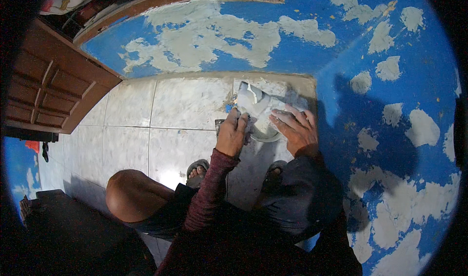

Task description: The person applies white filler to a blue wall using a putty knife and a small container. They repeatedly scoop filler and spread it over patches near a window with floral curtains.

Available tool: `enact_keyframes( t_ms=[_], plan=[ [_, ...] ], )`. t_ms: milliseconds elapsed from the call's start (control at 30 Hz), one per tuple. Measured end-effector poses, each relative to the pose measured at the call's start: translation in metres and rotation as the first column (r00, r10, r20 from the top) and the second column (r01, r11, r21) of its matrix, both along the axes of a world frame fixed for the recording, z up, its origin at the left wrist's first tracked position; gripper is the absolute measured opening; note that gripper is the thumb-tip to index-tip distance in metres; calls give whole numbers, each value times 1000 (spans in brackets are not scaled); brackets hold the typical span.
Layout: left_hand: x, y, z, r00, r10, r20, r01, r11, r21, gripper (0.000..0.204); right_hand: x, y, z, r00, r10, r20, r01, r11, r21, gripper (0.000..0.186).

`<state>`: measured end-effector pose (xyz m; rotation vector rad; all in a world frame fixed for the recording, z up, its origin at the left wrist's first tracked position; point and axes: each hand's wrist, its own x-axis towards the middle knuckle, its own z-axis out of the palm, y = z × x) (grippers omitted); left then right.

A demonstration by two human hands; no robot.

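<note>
In the head view, my left hand [232,133] is closed, with its fingers curled together at the left rim of a small round container [266,133]. What those fingers hold, if anything, I cannot make out. My right hand [298,129] reaches over the container's right side, fingers stretched out and dusted white. Pale, putty-like material shows inside the container, partly hidden by both hands. Just beyond it lies a grey-and-white flat piece [252,93] with a curled edge; its kind is unclear. A small blue bit [228,108] sits beside my left fingertips.
White floor tiles [183,100] run up to a blue wall [263,12] patched with grey-white filler. Another blue patched wall [385,95] rises close on my right. A brown panelled door [53,81] stands at the left. My sandalled feet [197,172] are just below the container.
</note>
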<state>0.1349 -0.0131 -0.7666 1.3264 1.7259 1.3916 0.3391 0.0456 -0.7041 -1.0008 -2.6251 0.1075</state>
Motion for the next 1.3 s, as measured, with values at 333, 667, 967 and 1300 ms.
enact_keyframes(
  t_ms=[333,667,967,1300],
  plan=[
    [-10,2,74,806,160,569,-136,987,-85,18,51,26,-55,419,-805,-419,-734,-29,-679,45],
    [-46,4,113,847,46,529,-77,996,37,15,30,37,-40,428,-576,-697,-760,187,-622,58],
    [-61,17,192,765,-195,614,258,966,-15,18,-3,35,-1,9,-894,-448,-968,104,-227,66],
    [-63,15,173,636,-197,746,214,974,75,21,14,92,177,88,-425,-901,-840,455,-296,85]
  ],
)
